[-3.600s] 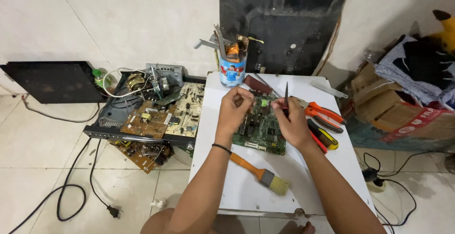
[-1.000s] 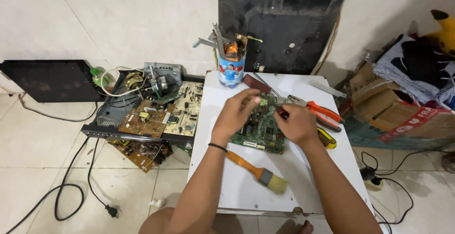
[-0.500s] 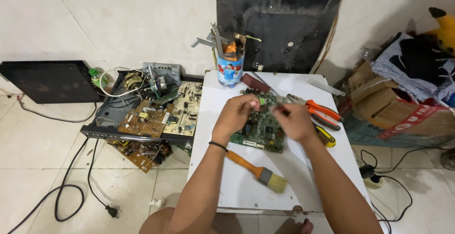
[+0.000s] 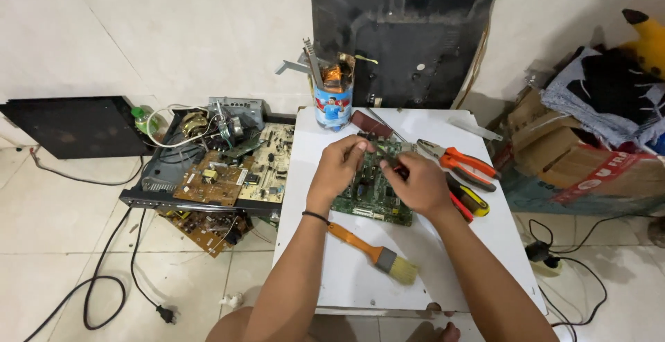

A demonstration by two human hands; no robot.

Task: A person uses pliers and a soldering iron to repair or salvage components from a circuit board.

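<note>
1. Left hand point(image 4: 341, 164) pinches the far edge of one green circuit board point(image 4: 374, 190) lying mid-table.
2. Right hand point(image 4: 415, 184) rests curled on that board; what it grips, I cannot tell.
3. One orange-handled brush point(image 4: 374, 250) lies just nearer than the board.
4. One pair of orange pliers point(image 4: 460, 163) lies right of the board.
5. One tool-filled can point(image 4: 333, 100) stands beyond the board.

Bright, even light falls from above; shadows stay soft, focus is sharp, and the edges bow slightly.
</note>
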